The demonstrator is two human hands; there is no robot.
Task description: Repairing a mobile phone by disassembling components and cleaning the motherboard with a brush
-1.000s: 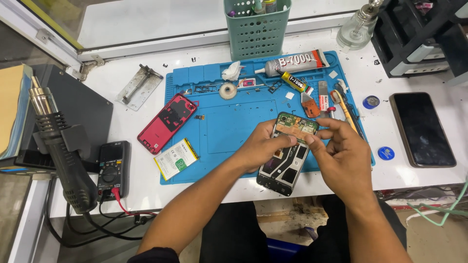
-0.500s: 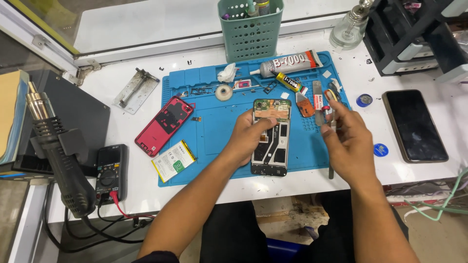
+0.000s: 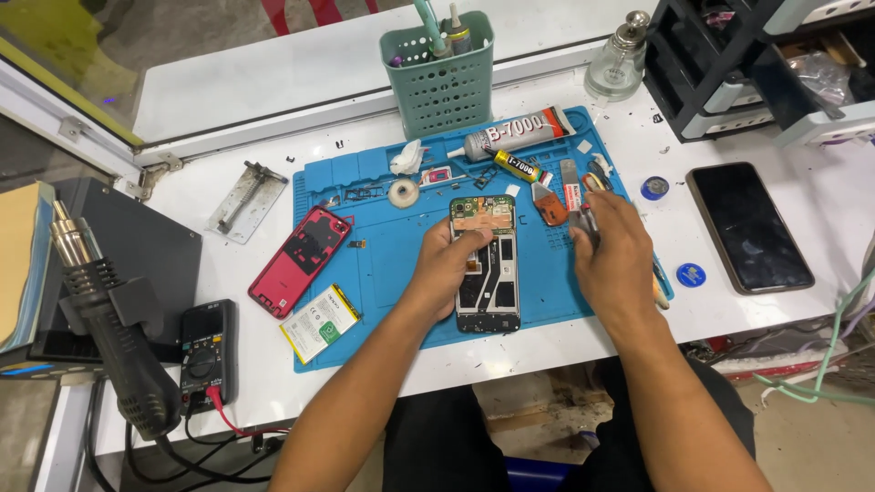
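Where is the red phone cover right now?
The red phone cover lies on the left part of the blue mat, just above the white battery, left of the left hand.

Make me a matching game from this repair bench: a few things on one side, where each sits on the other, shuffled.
Things:
1. opened phone
2. red back cover
3. dark phone
4. multimeter

Places:
A. on the white table, right of the blue mat
B. near the mat's left edge, above the loose battery
C. off the mat at the table's front left corner, beside the hot-air gun
D. mid-mat, under the left hand

Pairs: 1-D, 2-B, 3-A, 4-C
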